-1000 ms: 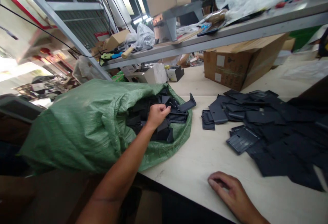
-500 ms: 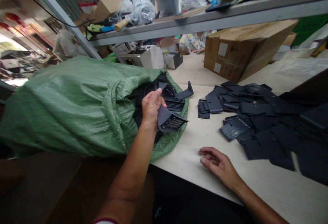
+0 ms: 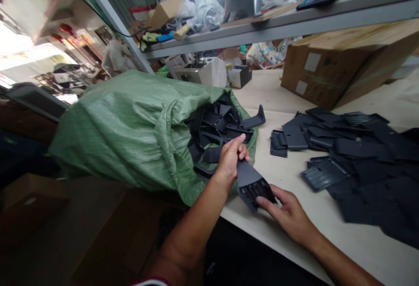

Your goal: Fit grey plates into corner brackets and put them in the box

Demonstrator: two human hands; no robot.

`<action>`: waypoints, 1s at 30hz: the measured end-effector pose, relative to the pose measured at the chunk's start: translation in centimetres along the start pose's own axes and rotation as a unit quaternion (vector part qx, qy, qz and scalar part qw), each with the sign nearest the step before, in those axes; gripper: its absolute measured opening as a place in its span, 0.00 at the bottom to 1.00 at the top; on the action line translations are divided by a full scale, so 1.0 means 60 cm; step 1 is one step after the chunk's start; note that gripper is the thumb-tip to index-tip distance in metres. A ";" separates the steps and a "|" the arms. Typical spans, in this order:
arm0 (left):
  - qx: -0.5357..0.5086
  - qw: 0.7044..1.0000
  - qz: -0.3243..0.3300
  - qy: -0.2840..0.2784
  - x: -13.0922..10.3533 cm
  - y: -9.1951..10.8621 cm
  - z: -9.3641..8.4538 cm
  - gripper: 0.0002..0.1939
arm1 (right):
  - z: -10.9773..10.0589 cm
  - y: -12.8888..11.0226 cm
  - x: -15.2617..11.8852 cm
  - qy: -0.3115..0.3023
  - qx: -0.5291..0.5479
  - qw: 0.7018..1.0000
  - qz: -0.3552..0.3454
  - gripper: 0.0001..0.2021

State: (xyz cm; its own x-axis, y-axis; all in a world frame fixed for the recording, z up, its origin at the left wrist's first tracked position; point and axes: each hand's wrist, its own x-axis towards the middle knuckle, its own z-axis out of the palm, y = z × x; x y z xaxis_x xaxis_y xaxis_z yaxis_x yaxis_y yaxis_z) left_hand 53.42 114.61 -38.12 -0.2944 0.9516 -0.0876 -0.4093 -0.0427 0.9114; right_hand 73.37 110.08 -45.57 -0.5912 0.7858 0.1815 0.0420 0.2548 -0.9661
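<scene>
My left hand (image 3: 231,157) grips one end of a dark grey, angled plastic part (image 3: 250,179) with ribs on its inner side. At the part's other end is my right hand (image 3: 288,214), its thumb on the ribbed face and its fingers behind the edge. Both hands are over the table's front edge, just outside the mouth of a green woven sack (image 3: 131,133). Inside that mouth lie several similar black plastic parts (image 3: 209,139), and an L-shaped one (image 3: 255,119) sticks out over the rim.
On the right of the table (image 3: 278,172) spreads a pile of flat black plastic pieces (image 3: 353,150). A cardboard box (image 3: 330,70) stands behind it. Overhead runs a cluttered grey shelf (image 3: 271,30). At the back, a person in a patterned top (image 3: 266,54) is partly visible.
My left hand has drawn the plastic part away from the sack, toward me and to the right. My right hand has come onto its far end. The view has swung left.
</scene>
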 end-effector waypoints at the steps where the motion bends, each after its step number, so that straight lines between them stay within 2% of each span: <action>1: 0.009 1.000 -0.001 0.021 0.004 0.003 -0.020 0.26 | 0.000 0.004 -0.008 -0.008 0.027 0.999 0.031 0.16; 3: 0.023 0.995 0.018 0.091 0.011 0.021 -0.071 0.25 | -0.009 0.018 -0.025 0.004 0.071 0.994 0.081 0.19; 6: 0.029 0.971 0.090 0.220 0.007 0.067 -0.154 0.21 | -0.035 0.048 -0.051 0.039 0.103 0.984 0.140 0.23; 8: 0.034 0.953 0.132 0.269 -0.009 0.101 -0.200 0.17 | -0.050 0.068 -0.066 0.045 0.101 0.981 0.162 0.25; 11: 0.060 0.948 0.160 0.269 -0.046 0.149 -0.251 0.19 | -0.058 0.083 -0.080 0.056 0.087 0.979 0.173 0.24; 14: 0.086 0.942 0.195 0.261 -0.083 0.197 -0.290 0.21 | -0.052 0.077 -0.083 0.071 0.068 0.981 0.167 0.23; 16: 0.076 0.936 0.208 0.274 -0.101 0.229 -0.315 0.23 | -0.046 0.067 -0.080 0.056 0.044 0.985 0.154 0.21; 19: 0.047 0.944 0.183 0.271 -0.114 0.270 -0.351 0.32 | -0.038 0.050 -0.075 0.016 -0.022 0.993 0.117 0.18; 22: 0.018 0.947 0.172 0.269 -0.113 0.295 -0.385 0.40 | -0.035 0.041 -0.071 0.025 -0.090 0.993 0.072 0.16; 24: -0.015 0.941 0.178 0.287 -0.110 0.305 -0.408 0.41 | -0.039 0.047 -0.071 0.042 -0.115 0.991 0.051 0.16; 27: -0.072 0.928 0.195 0.308 -0.112 0.317 -0.440 0.40 | -0.053 0.073 -0.077 0.038 -0.142 0.988 0.036 0.16; 30: -0.112 0.927 0.211 0.289 -0.122 0.334 -0.468 0.42 | -0.066 0.106 -0.088 0.037 -0.186 0.982 0.021 0.18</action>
State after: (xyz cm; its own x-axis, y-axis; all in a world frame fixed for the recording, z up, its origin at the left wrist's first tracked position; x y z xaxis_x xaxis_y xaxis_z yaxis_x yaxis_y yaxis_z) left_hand 23.09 98.26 -30.50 -0.8565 0.5161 -0.0022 -0.3021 -0.4979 0.8129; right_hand 79.98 109.79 -51.93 -0.5228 0.8354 0.1697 0.3645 0.3990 -0.8414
